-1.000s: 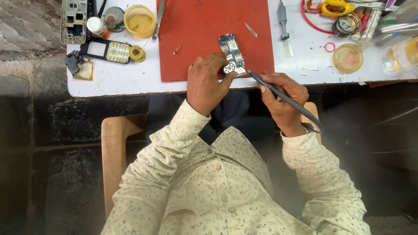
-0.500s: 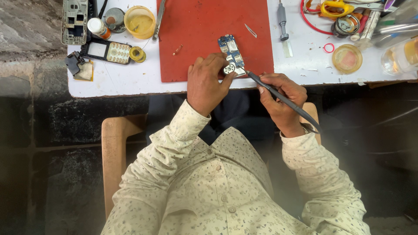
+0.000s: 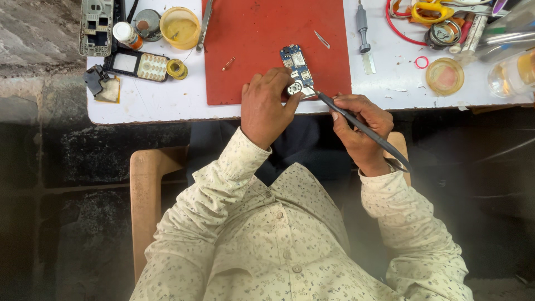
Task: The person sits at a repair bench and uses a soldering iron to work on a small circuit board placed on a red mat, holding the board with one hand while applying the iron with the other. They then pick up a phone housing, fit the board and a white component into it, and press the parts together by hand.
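A small blue circuit board (image 3: 296,68) lies on a red mat (image 3: 267,39) near the white table's front edge. My left hand (image 3: 267,106) rests on the mat and pinches the board's near end, where a round silver part sits. My right hand (image 3: 359,125) grips a dark pen-like soldering tool (image 3: 356,124), its tip touching the board's near end beside my left thumb. The tool's handle runs back past my right wrist.
The white table (image 3: 139,103) carries phone frames and a keypad piece (image 3: 136,64) at left, a yellow tub (image 3: 179,27), a solder spool (image 3: 177,68), a screwdriver (image 3: 363,25), a round dish (image 3: 444,75) and a clutter of tools (image 3: 440,22) at right. A wooden chair (image 3: 147,195) is under me.
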